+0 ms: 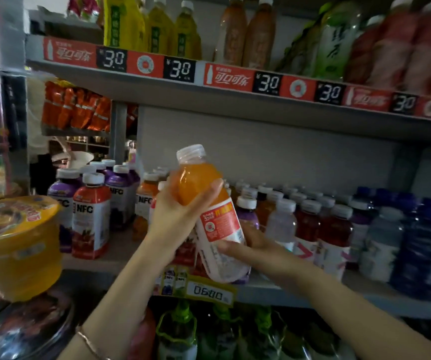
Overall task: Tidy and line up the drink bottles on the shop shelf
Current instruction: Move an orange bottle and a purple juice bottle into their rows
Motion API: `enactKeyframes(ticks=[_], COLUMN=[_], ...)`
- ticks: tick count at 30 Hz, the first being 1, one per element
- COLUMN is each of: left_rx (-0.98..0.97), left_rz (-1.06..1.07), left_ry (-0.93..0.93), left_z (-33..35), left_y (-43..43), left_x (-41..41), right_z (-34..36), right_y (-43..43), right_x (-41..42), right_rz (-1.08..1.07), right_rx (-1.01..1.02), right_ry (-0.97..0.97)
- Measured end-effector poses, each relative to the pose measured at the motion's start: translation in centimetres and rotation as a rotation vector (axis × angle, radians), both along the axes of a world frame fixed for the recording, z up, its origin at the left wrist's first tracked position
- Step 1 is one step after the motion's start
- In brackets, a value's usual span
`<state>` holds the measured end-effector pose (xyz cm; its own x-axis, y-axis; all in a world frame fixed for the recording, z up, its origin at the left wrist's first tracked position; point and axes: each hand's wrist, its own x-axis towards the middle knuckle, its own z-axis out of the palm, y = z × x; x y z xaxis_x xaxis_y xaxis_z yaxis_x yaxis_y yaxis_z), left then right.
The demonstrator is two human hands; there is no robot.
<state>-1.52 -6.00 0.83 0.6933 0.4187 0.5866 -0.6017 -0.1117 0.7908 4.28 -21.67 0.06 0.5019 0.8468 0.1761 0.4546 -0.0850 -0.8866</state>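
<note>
Above the shelf (313,298), left hand (176,213) and right hand (259,245) grasp a tilted bottle (198,183) of orange juice.

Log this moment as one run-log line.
left hand: grips orange juice bottle | right hand: holds lower part | bottle: tilted, off shelf | step: unplaced

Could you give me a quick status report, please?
Left hand grips orange juice bottle up top; right hand holds its lower end. Bottle tilted, held before shelf. Packed bottle rows behind.
</note>
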Motion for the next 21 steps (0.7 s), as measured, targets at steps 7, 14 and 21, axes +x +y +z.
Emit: enactKeyframes(ticks=[7, 14, 21], left_rx=[0.173, 0.287, 0.568], left_rz=[-0.073, 0.107, -0.147], left_ry=[0.074, 0.110, 0.121], left_z=[-0.9, -2.3, -0.4], left_y=[-6.0, -9.6, -9.2], left_x=[3.4, 4.9, 6.1], right_z=[-3.4, -5.6, -3.9], right_y=[-5.5, -7.7, -9.5], right_x=[0.2, 1.6, 2.6], right_rz=[-0.294, -0.475, -0.311], right_rx=[0.173, 0.167, 0.183], right_ry=[-0.037, -0.153, 0.188])
